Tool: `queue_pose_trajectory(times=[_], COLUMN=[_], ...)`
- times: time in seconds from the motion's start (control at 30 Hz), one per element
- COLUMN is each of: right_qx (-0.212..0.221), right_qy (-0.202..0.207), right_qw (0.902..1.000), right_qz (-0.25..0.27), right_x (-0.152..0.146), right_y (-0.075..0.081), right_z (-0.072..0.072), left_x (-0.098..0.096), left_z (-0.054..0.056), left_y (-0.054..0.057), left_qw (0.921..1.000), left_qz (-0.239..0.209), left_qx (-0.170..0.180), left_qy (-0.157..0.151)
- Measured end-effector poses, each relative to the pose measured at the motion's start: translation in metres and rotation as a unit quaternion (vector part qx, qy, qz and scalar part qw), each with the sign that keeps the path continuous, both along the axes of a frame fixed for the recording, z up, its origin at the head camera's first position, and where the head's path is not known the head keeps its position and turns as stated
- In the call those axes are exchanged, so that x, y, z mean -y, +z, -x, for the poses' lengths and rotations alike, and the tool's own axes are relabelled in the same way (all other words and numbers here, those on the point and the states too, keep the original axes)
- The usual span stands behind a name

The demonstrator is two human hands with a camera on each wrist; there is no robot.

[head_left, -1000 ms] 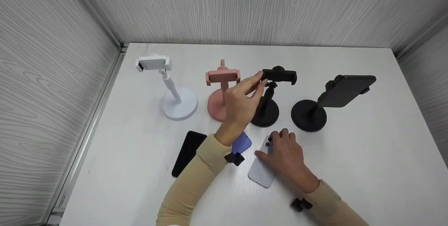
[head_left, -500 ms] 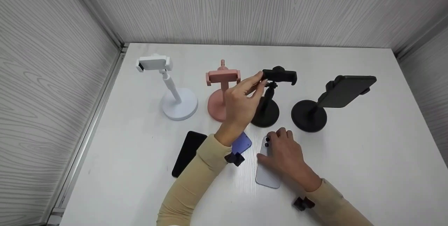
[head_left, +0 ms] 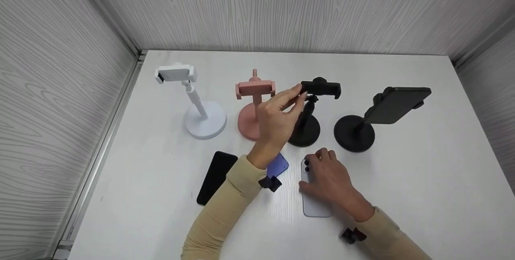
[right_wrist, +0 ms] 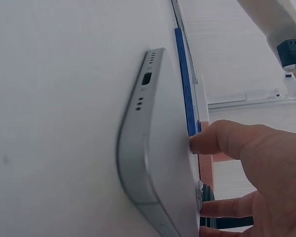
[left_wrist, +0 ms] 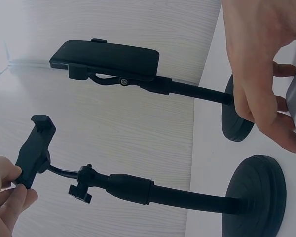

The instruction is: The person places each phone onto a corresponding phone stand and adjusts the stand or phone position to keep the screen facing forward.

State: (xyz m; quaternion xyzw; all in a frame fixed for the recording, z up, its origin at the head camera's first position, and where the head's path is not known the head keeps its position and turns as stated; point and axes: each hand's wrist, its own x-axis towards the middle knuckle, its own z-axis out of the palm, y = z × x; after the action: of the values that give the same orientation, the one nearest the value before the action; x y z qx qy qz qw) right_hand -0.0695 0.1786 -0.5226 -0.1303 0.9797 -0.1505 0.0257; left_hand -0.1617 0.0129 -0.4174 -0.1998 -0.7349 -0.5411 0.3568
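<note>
Currently left hand (head_left: pixel 279 119) pinches end of clamp (head_left: pixel 325 89) on black phone stand (head_left: pixel 309 110), beside pink phone stand (head_left: pixel 255 88); right hand (head_left: pixel 332 177), partly curled, grips silver smartphone (head_left: pixel 314 205) lying back-up on table (head_left: pixel 426 179).

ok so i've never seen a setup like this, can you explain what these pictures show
There's no machine, just a person's two bare hands. The widest view comes from a camera worn on the head, the others from the left and right wrists. On the table are a white stand, a pink stand, a black stand and a second black stand bearing a dark phone. Nearer the person lie a black phone, a blue phone, partly hidden by the left arm, and a pale phone. The left hand pinches the clamp of the first black stand; the right hand grips the pale phone.
</note>
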Motion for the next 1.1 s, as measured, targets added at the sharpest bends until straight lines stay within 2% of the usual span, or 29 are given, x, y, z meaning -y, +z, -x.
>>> queue_pose_trajectory(times=[0.27,0.7,0.93,1.1], right_qx=[0.007,0.01,-0.012,-0.018], right_qy=[0.015,0.045,0.036,0.0], right_qw=[0.9998,0.999,0.9993,0.9998], right_qz=[-0.009,-0.003,0.008,0.001], right_x=[-0.002,-0.011,-0.015,-0.016], right_y=[0.001,0.001,-0.001,-0.001], right_z=[-0.002,-0.01,-0.021,-0.03], left_x=[-0.003,-0.002,-0.001,0.0], left_z=[-0.002,-0.006,-0.006,-0.007], left_y=[0.002,0.003,0.003,0.003], left_qw=[0.9998,0.9998,0.9997,0.9997], left_qz=[-0.019,-0.02,-0.018,-0.01], left_qx=[-0.002,0.001,0.012,0.016], left_qy=[-0.001,-0.005,-0.012,-0.015])
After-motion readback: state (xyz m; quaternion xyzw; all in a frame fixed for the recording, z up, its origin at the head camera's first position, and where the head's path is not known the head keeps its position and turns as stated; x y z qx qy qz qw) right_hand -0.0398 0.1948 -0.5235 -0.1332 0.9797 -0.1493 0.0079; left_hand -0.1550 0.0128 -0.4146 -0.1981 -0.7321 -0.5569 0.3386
